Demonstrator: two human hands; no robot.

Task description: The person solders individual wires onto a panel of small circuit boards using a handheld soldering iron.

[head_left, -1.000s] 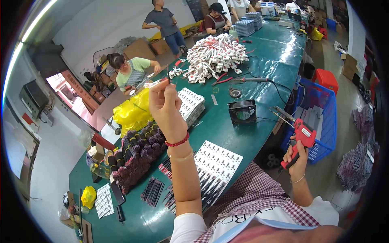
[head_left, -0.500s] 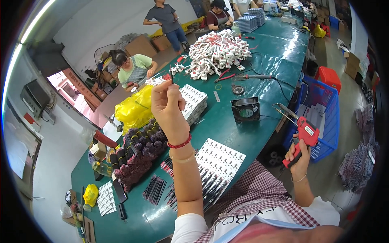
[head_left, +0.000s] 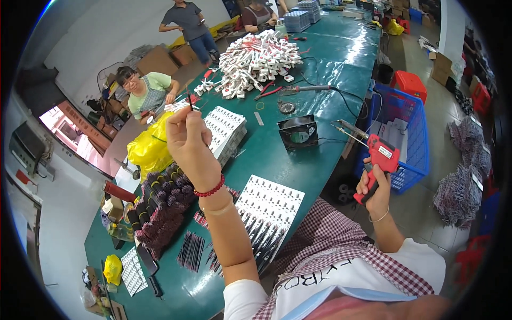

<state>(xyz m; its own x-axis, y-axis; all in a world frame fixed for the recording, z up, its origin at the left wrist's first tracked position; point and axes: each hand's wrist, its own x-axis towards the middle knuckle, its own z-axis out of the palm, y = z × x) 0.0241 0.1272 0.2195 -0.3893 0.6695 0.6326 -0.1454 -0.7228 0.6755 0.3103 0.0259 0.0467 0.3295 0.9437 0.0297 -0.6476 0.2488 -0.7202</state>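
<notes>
Raised over the table, my left hand pinches a short thin dark wire that sticks up past the fingertips. My right hand, off the table's right edge, grips a red-and-black soldering gun by its handle, the metal tip pointing left toward a small black fan. Below and between the hands lies a white sheet of small circuit boards, its lower part covered by dark wires. Another small pile of cut wires rests beside my left forearm.
Thick wire bundles, a yellow bag and stacked board sheets stand left. Beyond are a heap of white parts and a pen soldering iron. A knife lies front left; a blue crate stands right. A co-worker sits opposite.
The whole view has swung, so the scene sits further left. Both hands keep their holds on the wire and the soldering gun. The seated co-worker's head has lifted.
</notes>
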